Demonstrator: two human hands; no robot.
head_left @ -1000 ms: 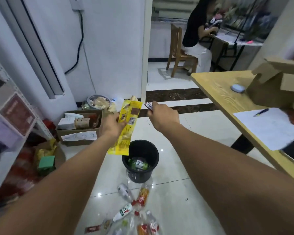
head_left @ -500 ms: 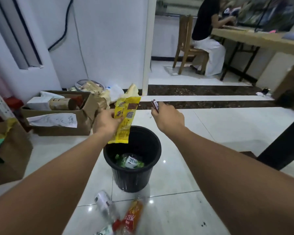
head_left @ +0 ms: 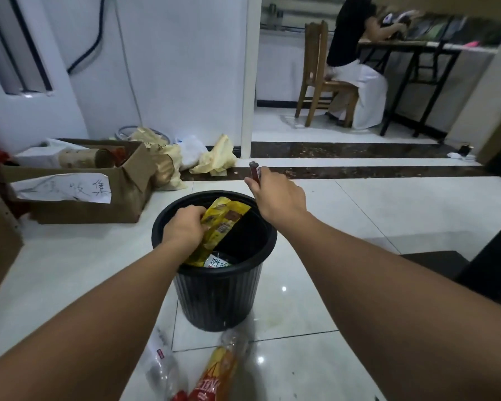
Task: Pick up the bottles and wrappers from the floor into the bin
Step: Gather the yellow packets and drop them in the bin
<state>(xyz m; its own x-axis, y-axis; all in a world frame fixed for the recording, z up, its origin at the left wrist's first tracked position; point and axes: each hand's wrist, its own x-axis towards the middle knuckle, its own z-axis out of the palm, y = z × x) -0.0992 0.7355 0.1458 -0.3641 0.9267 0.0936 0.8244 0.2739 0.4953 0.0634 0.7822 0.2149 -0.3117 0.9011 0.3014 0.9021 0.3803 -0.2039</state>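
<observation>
A black ribbed bin [head_left: 214, 302] stands on the white tiled floor in the middle of the head view. My left hand [head_left: 182, 230] is inside the bin's mouth, shut on a long yellow wrapper [head_left: 219, 224] whose lower end is down in the bin. A green-and-white bottle label [head_left: 217, 262] shows at the bin's bottom. My right hand [head_left: 275, 195] hovers over the bin's far right rim, shut on a small dark red wrapper [head_left: 255, 170]. On the floor in front of the bin lie a clear plastic bottle [head_left: 159, 363] and an orange-labelled bottle [head_left: 214, 374].
An open cardboard box [head_left: 78, 192] with a paper note sits to the left, with crumpled bags [head_left: 214, 157] against the wall behind the bin. A dark table leg [head_left: 492, 261] is at right. Through the doorway a person sits on a wooden chair [head_left: 318, 76].
The view has closed in on the bin. My left hand has dropped from above the rim into the bin with the yellow wrapper. My right hand stays above the rim with its small wrapper.
</observation>
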